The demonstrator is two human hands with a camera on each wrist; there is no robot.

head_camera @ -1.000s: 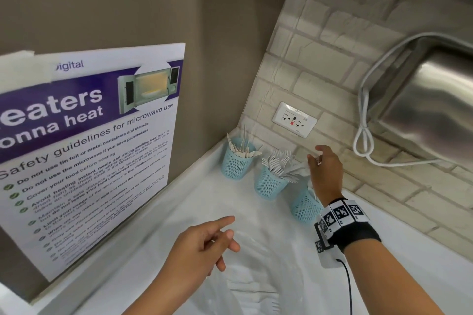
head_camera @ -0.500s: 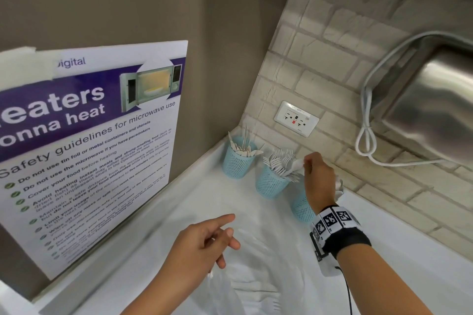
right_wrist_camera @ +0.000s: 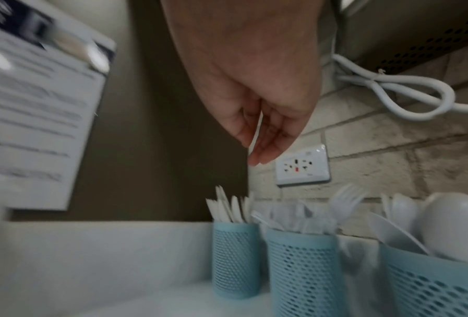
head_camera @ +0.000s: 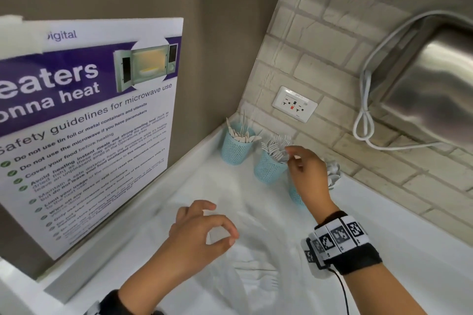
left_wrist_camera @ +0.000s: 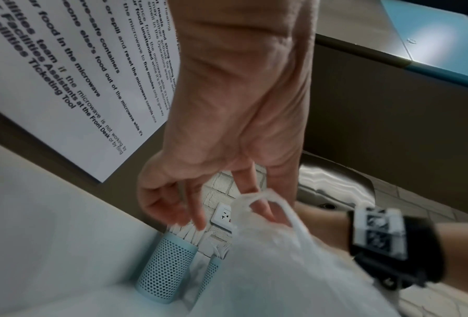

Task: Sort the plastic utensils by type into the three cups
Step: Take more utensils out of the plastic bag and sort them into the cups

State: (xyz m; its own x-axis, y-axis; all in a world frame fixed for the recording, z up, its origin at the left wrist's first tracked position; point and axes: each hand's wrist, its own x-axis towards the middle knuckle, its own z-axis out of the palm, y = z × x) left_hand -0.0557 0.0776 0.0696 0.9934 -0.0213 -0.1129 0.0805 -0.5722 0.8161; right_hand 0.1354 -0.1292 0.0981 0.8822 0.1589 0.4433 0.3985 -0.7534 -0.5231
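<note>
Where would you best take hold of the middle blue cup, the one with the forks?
Probably the middle cup by its mesh wall, halfway up, from the near side: forks fan over the rim, the knife cup and spoon cup flank it, and the brick wall stands behind.

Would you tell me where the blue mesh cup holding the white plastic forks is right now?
In the head view, the blue mesh cup of forks stands mid-row near the brick wall, between the knife cup and the right hand.
</note>
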